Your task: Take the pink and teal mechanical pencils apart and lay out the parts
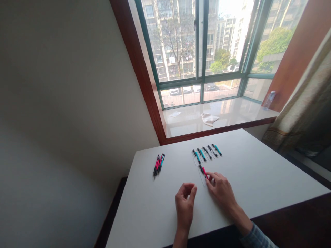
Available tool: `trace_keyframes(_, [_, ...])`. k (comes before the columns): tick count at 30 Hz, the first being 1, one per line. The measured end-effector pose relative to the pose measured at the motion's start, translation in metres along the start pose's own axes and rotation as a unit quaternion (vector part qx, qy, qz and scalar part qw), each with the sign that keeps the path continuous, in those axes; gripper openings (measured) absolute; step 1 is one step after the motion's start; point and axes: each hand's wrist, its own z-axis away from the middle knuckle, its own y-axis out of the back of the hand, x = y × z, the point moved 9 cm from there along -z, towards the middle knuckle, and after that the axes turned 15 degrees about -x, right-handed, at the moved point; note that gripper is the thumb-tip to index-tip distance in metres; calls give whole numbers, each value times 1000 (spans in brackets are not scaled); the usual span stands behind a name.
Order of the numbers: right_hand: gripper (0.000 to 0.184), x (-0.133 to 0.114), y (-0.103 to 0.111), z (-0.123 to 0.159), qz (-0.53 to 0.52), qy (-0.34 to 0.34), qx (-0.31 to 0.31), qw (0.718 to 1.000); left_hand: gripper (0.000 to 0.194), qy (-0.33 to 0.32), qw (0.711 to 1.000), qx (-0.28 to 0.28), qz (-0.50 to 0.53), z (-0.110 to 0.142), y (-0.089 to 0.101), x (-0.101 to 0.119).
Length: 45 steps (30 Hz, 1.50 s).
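Observation:
My right hand (pixel 221 188) rests on the table with thumb and fingers closed on a pink pen barrel (pixel 204 171). Close against this barrel lies a black pen part (pixel 201 168), and a thin clear refill (pixel 202 179) lies alongside. To the left, my left hand (pixel 184 204) is curled above the table, thumb and fingertips pressed together; anything between them is too small to tell. Further back are several pens in separate parts, laid in a slanting row, among them a teal barrel (pixel 198 157). Several whole pink, teal and black pens (pixel 157 166) lie bunched at the left.
The white table (pixel 144 206) meets a wooden window frame (pixel 191 136) at its back edge. On the sill lie a crumpled cloth (pixel 209 119) and a paper (pixel 175 114); a clear bottle (pixel 269 100) stands at the right. A curtain (pixel 292 113) hangs beyond the table's right side.

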Motion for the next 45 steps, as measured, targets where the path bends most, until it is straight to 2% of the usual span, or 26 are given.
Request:
trace_keyframes(5, [29, -6, 11, 3, -33, 13, 21, 999, 32, 13, 1000, -2, 7, 0, 0, -2])
trace_keyframes(9, [29, -19, 20, 9, -154, 44, 11, 987, 32, 17, 1000, -9, 1, 1, 0, -3])
trace_keyframes(14, [30, -37, 7, 10, -258, 79, -56, 961, 31, 16, 1000, -15, -5, 0, 0, -2])
trace_keyframes(22, [24, -45, 0, 9, -303, 88, -80, 945, 31, 11, 999, -42, 7, -1, -5, 2])
trace_keyframes(32, [21, -59, 5, 6, -288, 113, -103, 945, 29, 6, 998, -67, 21, 0, -10, 2])
trace_keyframes(36, [21, -63, 10, 2, -252, 130, -114, 952, 31, 10, 999, -48, 19, 0, -6, 1])
trace_keyframes(38, [23, -58, 21, -5, -227, 133, -90, 960, 37, 16, 999, -32, 16, 0, -4, -2])
trace_keyframes(42, [25, -36, 45, -27, -171, 147, 9, 974, 51, 20, 1000, -15, 19, 1, -1, -6])
trace_keyframes(45, [21, -23, 43, -41, -131, 178, 32, 975, 50, 14, 1000, -9, 17, 0, -1, -6])
